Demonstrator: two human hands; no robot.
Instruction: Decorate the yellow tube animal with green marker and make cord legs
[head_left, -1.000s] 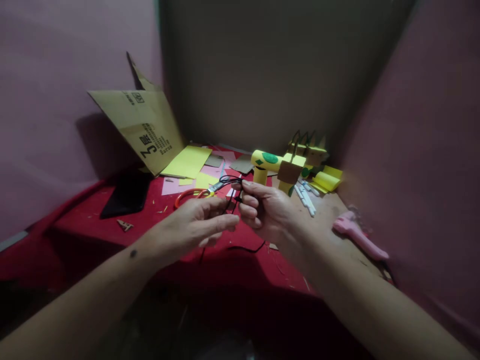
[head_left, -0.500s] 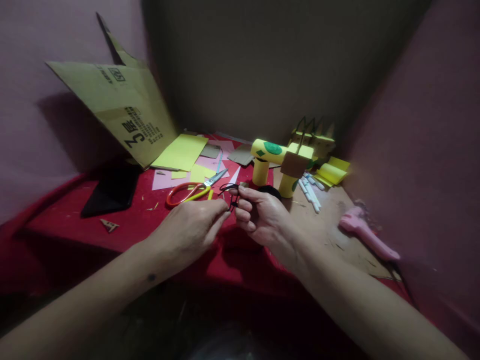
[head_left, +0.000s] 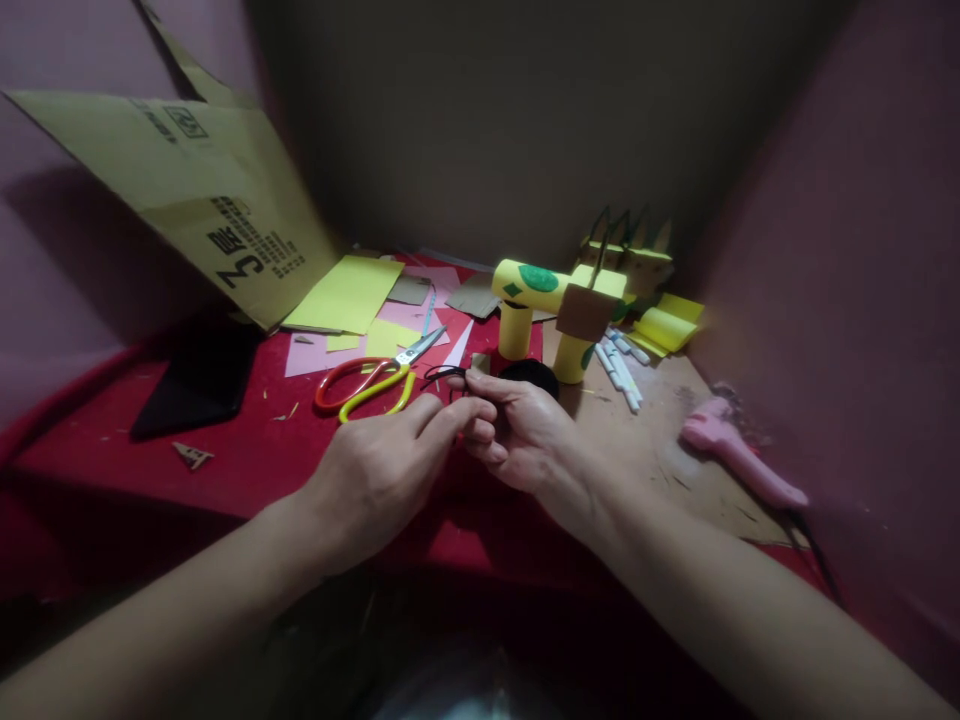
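A thin black cord [head_left: 442,372] is pinched between the thumb and fingers of my right hand [head_left: 534,430], its loop sticking out to the left. My left hand [head_left: 401,465] is closed, its thumb and forefinger meeting the right fingers at the cord; the part between them is hidden. Just beyond my left hand lie scissors [head_left: 420,348] with red and yellow handles. A black round object [head_left: 531,374] lies behind my right hand. Behind it stands a figure of yellow paper tubes [head_left: 541,282] with green patches and a brown square piece.
A cardboard sheet [head_left: 225,210] leans at the left above a dark flat object [head_left: 199,380]. Yellow paper [head_left: 349,293] and pink scraps lie mid-table. At right are white pens [head_left: 621,372], folded yellow paper [head_left: 667,325] and a pink glue gun [head_left: 739,450] on a cardboard mat [head_left: 652,440].
My left hand has shifted right, its fingertips now over the right hand's fingers. Less of the cord shows between the hands. The view has moved slightly, and the cardboard sheet sits further left.
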